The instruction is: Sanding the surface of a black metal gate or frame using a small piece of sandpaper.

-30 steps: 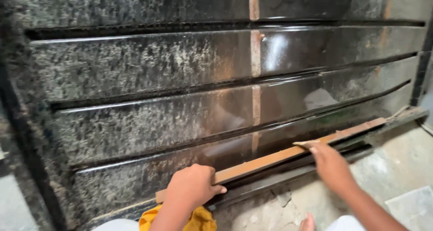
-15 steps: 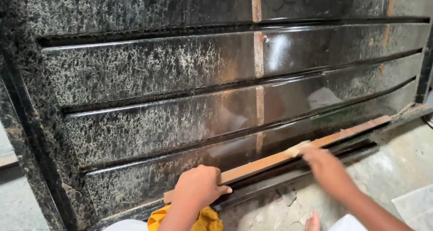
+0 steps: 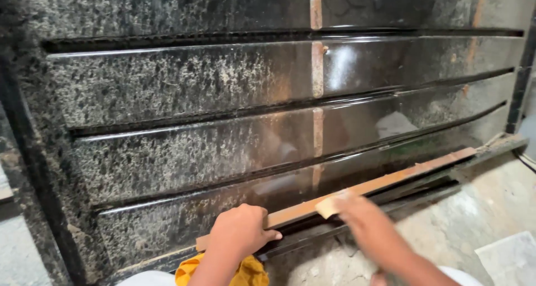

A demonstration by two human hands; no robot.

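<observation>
Leaning against the foot of a stepped wall of polished black granite slabs (image 3: 223, 85), a long, narrow strip of pale brown wood (image 3: 391, 177) is seen running up from lower left to upper right along the lowest ledge. The left hand (image 3: 240, 230) is pressed down on the strip's lower left end, fingers curled over its edge and gripping it. The right hand (image 3: 363, 216) is blurred; a small pale block or pad (image 3: 329, 206) is held at its fingertips and laid against the strip just right of the left hand, though the exact grip cannot be made out. A yellow cloth (image 3: 245, 272) is seen below the left wrist. Dusty grey concrete floor (image 3: 474, 219) lies to the right, with a pale flat piece (image 3: 511, 258) resting on it near the lower right corner.
</observation>
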